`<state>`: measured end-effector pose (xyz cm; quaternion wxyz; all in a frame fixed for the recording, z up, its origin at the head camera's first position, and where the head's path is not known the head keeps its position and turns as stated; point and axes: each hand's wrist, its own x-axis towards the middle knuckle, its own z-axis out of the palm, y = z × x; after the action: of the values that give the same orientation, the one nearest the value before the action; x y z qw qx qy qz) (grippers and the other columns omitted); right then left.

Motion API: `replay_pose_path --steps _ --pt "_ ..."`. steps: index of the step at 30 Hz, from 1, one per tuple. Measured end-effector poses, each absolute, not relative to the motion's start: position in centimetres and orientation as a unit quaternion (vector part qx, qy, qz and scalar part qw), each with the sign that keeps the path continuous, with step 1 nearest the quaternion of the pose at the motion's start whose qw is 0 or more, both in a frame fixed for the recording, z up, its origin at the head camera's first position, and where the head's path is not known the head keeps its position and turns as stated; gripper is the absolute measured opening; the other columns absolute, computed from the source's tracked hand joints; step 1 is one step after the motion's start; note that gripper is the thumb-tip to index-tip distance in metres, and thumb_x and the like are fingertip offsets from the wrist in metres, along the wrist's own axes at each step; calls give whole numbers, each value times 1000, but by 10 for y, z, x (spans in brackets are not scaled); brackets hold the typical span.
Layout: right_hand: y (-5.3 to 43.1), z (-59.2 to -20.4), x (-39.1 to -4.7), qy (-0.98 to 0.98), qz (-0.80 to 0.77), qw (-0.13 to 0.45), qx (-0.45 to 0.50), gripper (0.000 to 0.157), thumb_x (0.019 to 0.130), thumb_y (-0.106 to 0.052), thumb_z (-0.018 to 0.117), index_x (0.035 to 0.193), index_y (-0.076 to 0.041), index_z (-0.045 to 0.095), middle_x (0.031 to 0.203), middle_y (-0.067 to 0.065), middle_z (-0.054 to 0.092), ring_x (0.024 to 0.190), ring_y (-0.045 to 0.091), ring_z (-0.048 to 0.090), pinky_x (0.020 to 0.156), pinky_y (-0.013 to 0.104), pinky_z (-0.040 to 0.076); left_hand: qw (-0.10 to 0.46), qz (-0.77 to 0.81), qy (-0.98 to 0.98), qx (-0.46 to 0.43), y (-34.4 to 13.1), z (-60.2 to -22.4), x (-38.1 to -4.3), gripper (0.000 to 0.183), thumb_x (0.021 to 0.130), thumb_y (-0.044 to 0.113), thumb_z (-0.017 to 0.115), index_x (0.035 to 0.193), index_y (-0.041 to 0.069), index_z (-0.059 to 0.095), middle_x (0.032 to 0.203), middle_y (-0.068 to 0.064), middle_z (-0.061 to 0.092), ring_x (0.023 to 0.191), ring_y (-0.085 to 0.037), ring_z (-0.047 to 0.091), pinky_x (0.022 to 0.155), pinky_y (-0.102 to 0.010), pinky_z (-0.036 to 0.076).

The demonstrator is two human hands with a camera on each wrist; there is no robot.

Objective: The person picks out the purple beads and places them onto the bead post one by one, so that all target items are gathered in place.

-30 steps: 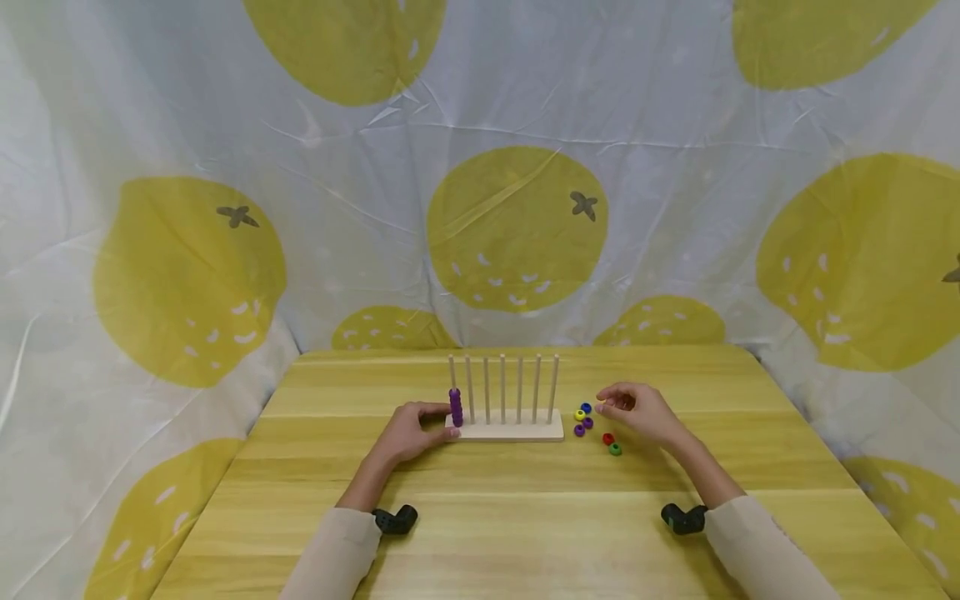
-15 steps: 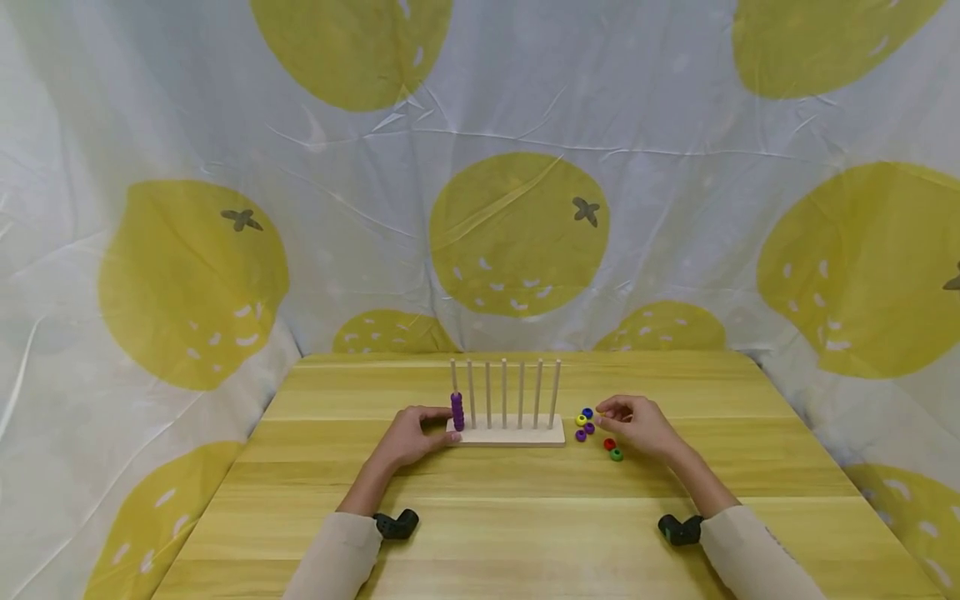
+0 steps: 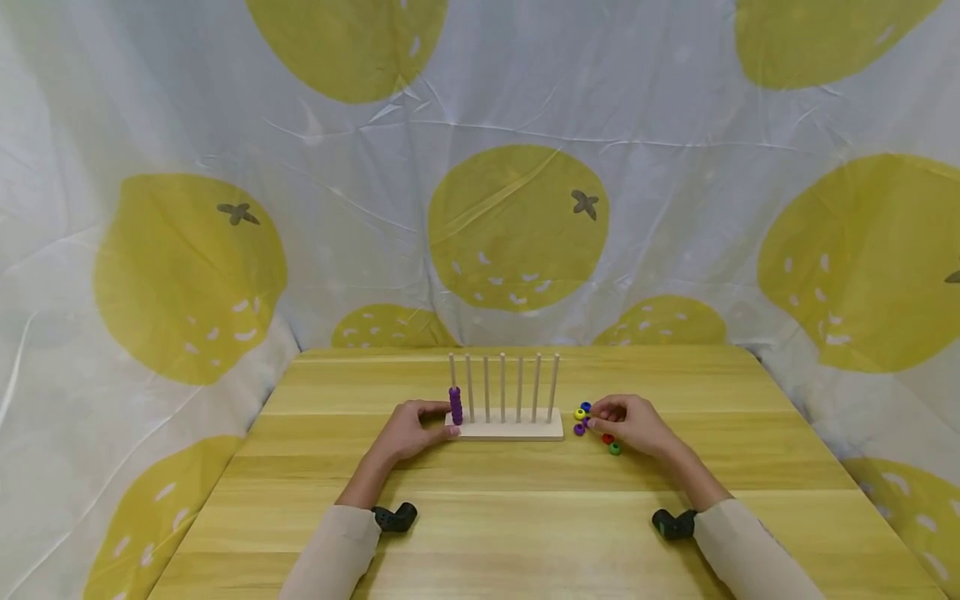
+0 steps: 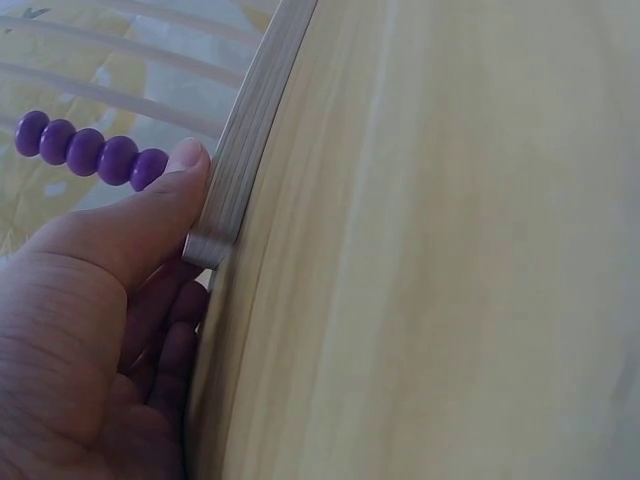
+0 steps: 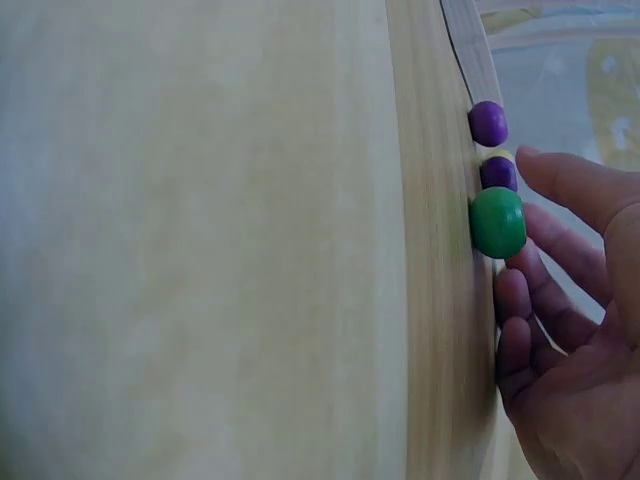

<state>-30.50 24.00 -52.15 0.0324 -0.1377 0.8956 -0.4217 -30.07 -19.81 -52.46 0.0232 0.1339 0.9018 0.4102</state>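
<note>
A pale wooden peg rack (image 3: 502, 431) stands upright on the table, a stack of purple beads (image 3: 456, 406) on its leftmost peg. My left hand (image 3: 408, 432) grips the left end of its base, thumb along the front edge in the left wrist view. To the right of the rack, my right hand (image 3: 636, 425) is low over loose beads, thumb and fingers parted. Its thumb tip is right at a purple bead (image 5: 498, 174). Another purple bead (image 3: 579, 430), a yellow bead (image 3: 580, 414) and a blue bead (image 3: 586, 407) lie close by. The green bead (image 5: 498, 222) partly covers its fingers in the right wrist view.
A red bead (image 3: 607, 439), partly behind the right hand, lies beside the green one. The other pegs are bare. The wooden table (image 3: 495, 533) reaches back to a hanging cloth (image 3: 360, 208) with yellow fruit prints. Each wrist carries a black camera (image 3: 395, 518).
My right hand has moved left and slightly down, from beside the blue bead to the nearer purple and red beads. My left hand keeps its grip on the peg rack.
</note>
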Motion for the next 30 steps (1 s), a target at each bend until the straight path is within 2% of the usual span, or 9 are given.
replay_pose_path --steps 8,30 --pt "238 -526 -306 898 -415 26 -148 28 89 -26 82 108 -6 78 91 2 67 80 14 57 69 22 50 16 408 902 136 -199 -523 -302 50 85 44 85 128 21 74 131 -2 72 131 -30 61 114 -50 46" --pt "237 -527 -306 902 -407 19 -140 22 90 -25 81 104 -9 79 86 0 66 77 16 56 65 23 47 12 414 900 138 -197 -525 -299 50 84 42 86 128 20 75 131 -3 72 131 -31 61 113 -51 46"
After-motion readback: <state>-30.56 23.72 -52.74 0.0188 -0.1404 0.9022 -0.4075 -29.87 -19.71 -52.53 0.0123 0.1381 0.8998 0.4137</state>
